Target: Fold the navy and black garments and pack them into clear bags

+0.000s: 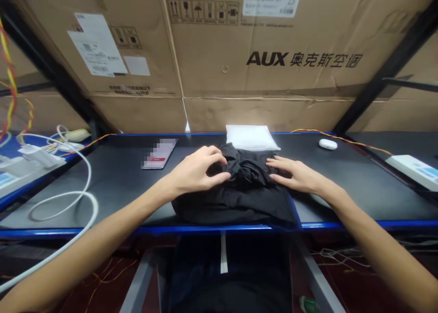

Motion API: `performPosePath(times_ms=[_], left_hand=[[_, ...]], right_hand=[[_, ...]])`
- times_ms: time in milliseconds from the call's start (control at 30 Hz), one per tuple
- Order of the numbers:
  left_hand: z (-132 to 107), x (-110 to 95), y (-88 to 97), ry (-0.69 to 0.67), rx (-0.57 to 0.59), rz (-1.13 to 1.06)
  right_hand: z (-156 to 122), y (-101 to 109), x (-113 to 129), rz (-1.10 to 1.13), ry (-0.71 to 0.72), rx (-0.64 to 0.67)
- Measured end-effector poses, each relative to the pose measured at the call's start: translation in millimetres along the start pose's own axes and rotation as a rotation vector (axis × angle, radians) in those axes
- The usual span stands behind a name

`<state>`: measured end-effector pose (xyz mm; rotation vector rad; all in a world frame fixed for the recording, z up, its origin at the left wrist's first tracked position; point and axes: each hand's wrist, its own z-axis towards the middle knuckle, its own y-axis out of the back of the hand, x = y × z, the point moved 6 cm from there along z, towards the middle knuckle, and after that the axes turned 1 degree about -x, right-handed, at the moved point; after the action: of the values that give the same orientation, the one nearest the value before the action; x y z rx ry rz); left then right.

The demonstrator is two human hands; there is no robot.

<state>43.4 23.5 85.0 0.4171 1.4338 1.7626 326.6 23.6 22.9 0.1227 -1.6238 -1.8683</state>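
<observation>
And there was the bare left hand [201, 169], thumb and forefinger curved into a wide C, tips apart, both touching the bunched, matte black cloth bundle [236, 203]! Whether its hidden fingers pinched a fold, one could not tell. Opposite came the bare right hand [296, 174], looser still: fingers stretched forward, thumb spread below them, the tips meeting the bundle's right side with a gap between.

What a symmetrical pose! Both forearms slanted inward from the lower corners, palms turned toward each other, the twisted, gathered top of the cloth lying right between them.

Now to the edges, and it was tight in front: the bundle sat at the middle of the flat black tabletop [116, 180], its near side right by the shiny blue front edge [219, 228]. Just behind it lay a flat, rectangular white packet [252, 137], and beyond that rose the tall brown cardboard box [212, 75]. Out wide there was more room, dark surface spreading to the slim rectangular phone [164, 153] on the left and the small rounded white case [327, 144] on the right!
</observation>
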Motion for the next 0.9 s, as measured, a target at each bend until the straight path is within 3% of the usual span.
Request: performPosePath(times_ms=[100, 200, 433, 600, 667, 800, 833, 900], left_hand=[[5, -10, -19.8, -0.038, 0.12, 0.089], [9, -6, -23.7, -0.024, 0.111, 0.012], [-5, 31, 20.4, 0.262, -0.203, -0.34], [-30, 65, 49.1, 0.45, -0.433, -0.105], [-37, 79, 48.3, 0.525, -0.363, 0.089], [-49, 107, 24.2, 0.632, 0.042, 0.336], [-51, 111, 20.0, 0.629, 0.098, 0.356], [-49, 111, 18.9, 0.562, 0.082, 0.371]], right_hand=[[0, 0, 0, -0.007, -0.001, -0.005], [0, -1, -1, -0.025, -0.005, 0.014], [1, -1, -2, -0.018, -0.006, 0.037], [1, 0, -1, 0.014, -0.002, 0.016], [1, 0, -1, 0.018, -0.003, 0.009], [0, 0, -2, 0.017, -0.012, -0.001], [0, 0, -3, 0.018, -0.011, -0.002], [1, 0, -2, 0.014, -0.009, -0.002]])
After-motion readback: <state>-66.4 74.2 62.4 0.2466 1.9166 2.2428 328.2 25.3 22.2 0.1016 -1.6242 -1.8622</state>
